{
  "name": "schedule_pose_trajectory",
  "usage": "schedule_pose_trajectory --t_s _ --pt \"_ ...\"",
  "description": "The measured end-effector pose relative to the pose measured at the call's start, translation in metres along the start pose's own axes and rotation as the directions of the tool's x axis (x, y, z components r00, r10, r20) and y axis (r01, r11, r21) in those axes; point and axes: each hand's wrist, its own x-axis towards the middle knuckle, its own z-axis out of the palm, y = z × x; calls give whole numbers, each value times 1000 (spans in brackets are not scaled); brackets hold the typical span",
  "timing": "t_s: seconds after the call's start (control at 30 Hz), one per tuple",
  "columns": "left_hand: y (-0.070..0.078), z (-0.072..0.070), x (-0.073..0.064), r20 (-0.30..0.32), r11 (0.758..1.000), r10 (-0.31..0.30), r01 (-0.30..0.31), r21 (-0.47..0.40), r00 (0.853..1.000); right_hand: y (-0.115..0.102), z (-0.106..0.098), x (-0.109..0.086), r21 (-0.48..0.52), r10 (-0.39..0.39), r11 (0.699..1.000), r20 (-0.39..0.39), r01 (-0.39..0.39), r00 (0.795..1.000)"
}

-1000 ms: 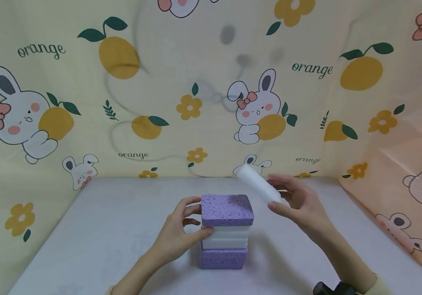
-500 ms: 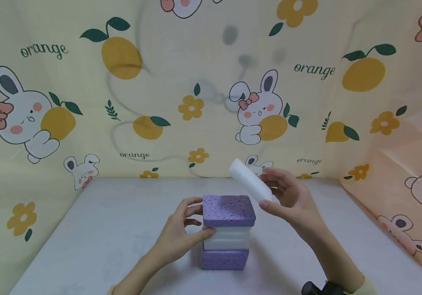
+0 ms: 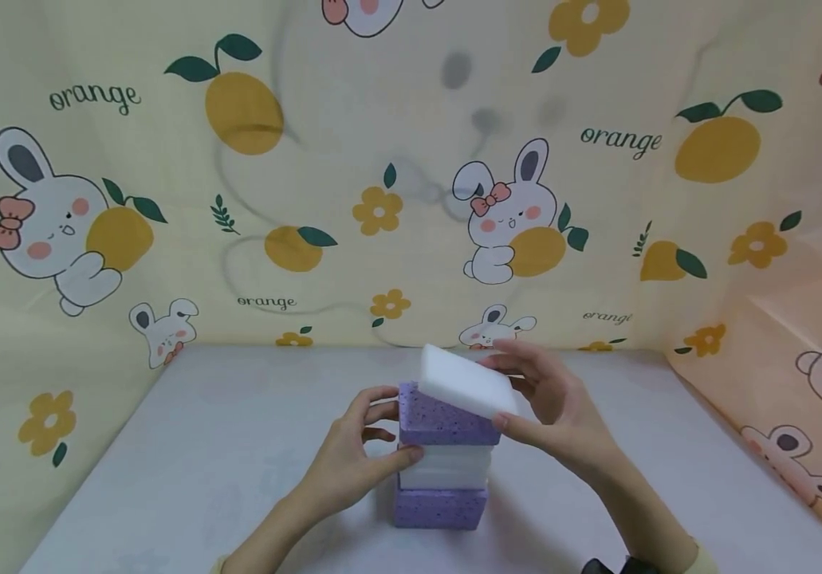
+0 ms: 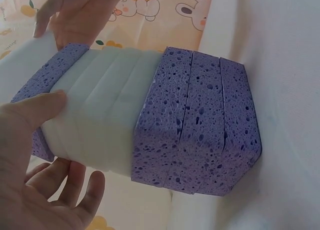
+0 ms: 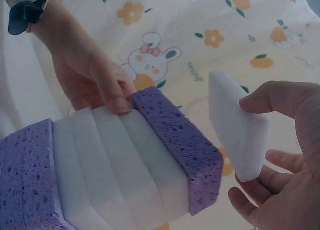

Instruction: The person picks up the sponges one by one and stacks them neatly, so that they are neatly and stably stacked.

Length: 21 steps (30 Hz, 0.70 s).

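Presently we list: counter [image 3: 238, 446], pale; sponge stack [image 3: 442, 478] at its centre, purple and white layers; our left hand [image 3: 353, 462], thumb pressing the stack's side; our right hand [image 3: 561, 406], its grip pinching a white sponge [image 3: 464, 381] tilted just above the stack's top.

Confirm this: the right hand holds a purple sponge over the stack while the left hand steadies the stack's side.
Not quite: the sponge in the right hand is white, not purple, as the right wrist view shows. The rest holds: it is above the stack, and the left hand steadies the stack's side.
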Motion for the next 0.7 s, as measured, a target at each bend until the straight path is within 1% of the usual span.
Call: schedule_pose_trajectory --t_s 0.13,0.27,0.4,0.7 --pt "-1 1 -1 3 1000 9 -9 -3 1000 3 6 0 -88 12 996 16 -11 1000" --pt "0 1 -1 -5 1000 -5 5 -9 1000 7 11 0 -171 -4 985 35 10 999" --pt "3 1 -2 -10 1000 -13 13 -15 1000 11 13 0 -197 -23 980 39 30 999" --pt "4 2 -1 -11 1000 -28 28 -3 1000 12 13 -1 -219 26 976 46 -15 999"
